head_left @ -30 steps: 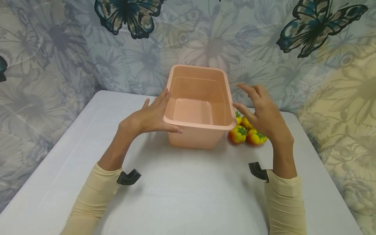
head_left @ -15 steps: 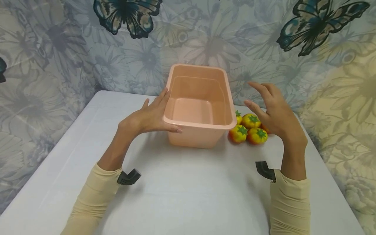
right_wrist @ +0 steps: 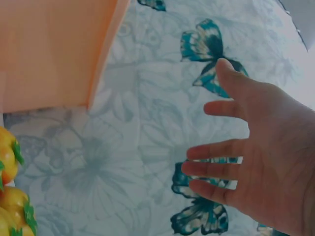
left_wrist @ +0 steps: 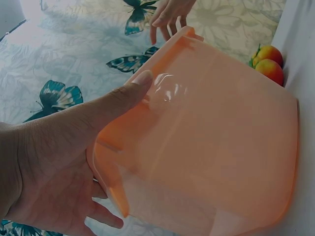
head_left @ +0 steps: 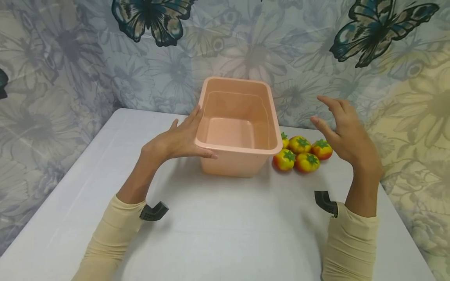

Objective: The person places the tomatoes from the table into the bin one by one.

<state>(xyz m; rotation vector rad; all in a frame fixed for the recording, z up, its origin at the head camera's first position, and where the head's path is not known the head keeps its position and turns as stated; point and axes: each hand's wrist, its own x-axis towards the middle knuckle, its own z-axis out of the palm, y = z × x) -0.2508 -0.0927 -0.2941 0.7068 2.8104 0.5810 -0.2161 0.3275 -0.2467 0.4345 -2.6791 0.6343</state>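
A peach-coloured plastic tub [head_left: 232,162] with nothing in it stands towards the back of the white table. My left hand [head_left: 172,140] rests against its near left corner, thumb along the front wall under the rim and straight fingers along the left side. In the left wrist view the thumb lies flat on the tub wall [left_wrist: 211,123]. My right hand [head_left: 351,132] is in the air to the right of the tub, fingers spread and holding nothing. Below and left of that hand, several yellow-and-red tomatoes [head_left: 307,162] with green leafy tops sit beside the tub, one partly hidden behind it.
The white table [head_left: 225,234] has its far edge close to a floral cloth backdrop [head_left: 168,74] with butterflies. Each forearm, in a cream sleeve, carries a small black wrist device [head_left: 154,211].
My right hand has moved away from the tub's right rim, out to the right, uncovering the tomatoes. My left hand and the tub have stayed where they were.
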